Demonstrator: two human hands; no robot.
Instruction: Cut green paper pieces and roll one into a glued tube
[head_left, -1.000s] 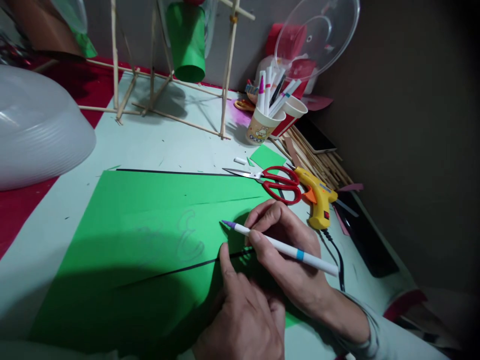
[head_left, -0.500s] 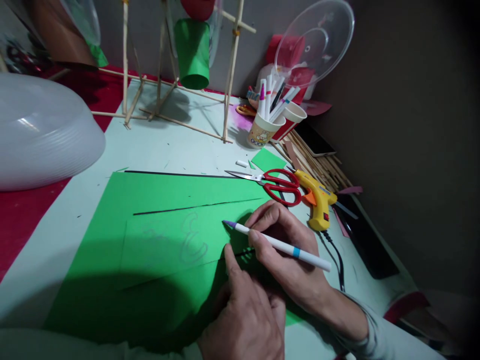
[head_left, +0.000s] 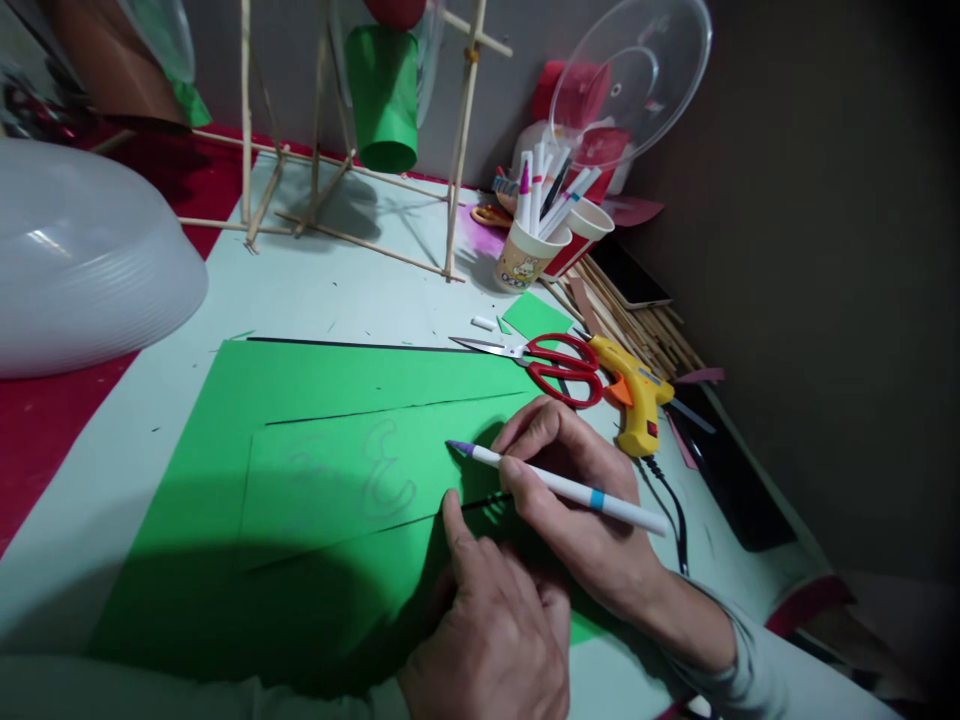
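right hand gripping marker, faint scribble on green paper

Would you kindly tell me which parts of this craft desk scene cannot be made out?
Head view only:
- Faint marks on the green paper: too pale to read.
- Paper's near edge: lost in shadow under the left hand.
- Stick frame top: cut by the upper edge.
- Glue gun cord's end: hidden behind the right hand, which holds the marker.
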